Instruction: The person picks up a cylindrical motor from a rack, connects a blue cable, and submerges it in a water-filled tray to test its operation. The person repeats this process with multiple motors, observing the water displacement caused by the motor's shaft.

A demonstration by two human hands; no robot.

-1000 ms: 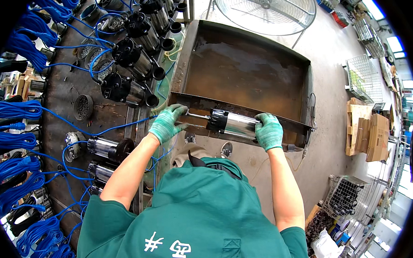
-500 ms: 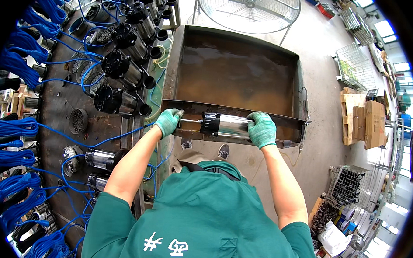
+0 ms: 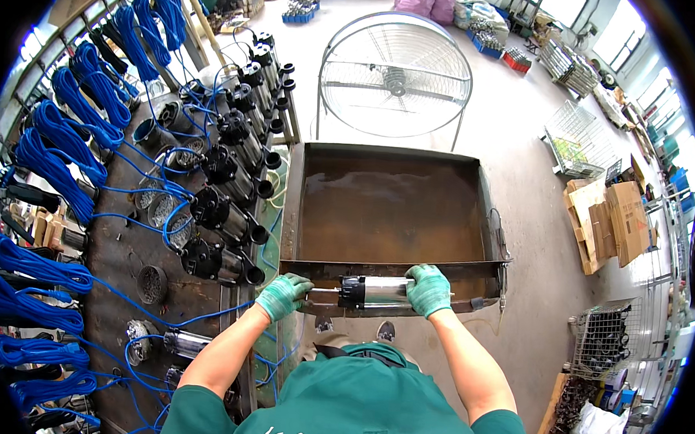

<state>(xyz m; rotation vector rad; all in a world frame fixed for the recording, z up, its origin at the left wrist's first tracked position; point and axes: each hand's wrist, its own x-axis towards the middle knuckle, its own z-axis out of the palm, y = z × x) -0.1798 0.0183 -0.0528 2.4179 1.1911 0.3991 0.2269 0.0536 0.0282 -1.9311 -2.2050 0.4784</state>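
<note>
Head view: a cylindrical unit point(image 3: 388, 291) lies over the narrow near strip of a rectangular metal tank point(image 3: 292, 206), on the person's side of its dark, thin-edged crossbar point(image 3: 361, 263). The unit's body is smooth, mirror-bright metal; its left end is a ribbed black collar, from which a slim, straight metal shaft point(image 3: 325, 290) projects. The tank has dull, brown-stained walls and contains murky brown liquid point(image 3: 387, 211) with a glossy surface.

Both hands wear green knitted gloves. The left hand point(image 3: 284, 295) is nearly closed, fingers and thumb bent about the free end of the shaft; the exact contact of the fingertips is too small to make out. The right hand point(image 3: 428, 290) is partly closed, curved over the plain end of the metal body, its thumb hidden. Whether the unit also rests on the tank cannot be told.

The long axis runs crosswise before the person, almost parallel to the crossbar, the shaft pointing to the person's left and the plain end to the right. To the left, a dark, scuffed workbench point(image 3: 117, 260) bears a row of similar black-and-metal units point(image 3: 223, 214) and a round dish point(image 3: 153, 284) of small pieces.
</note>
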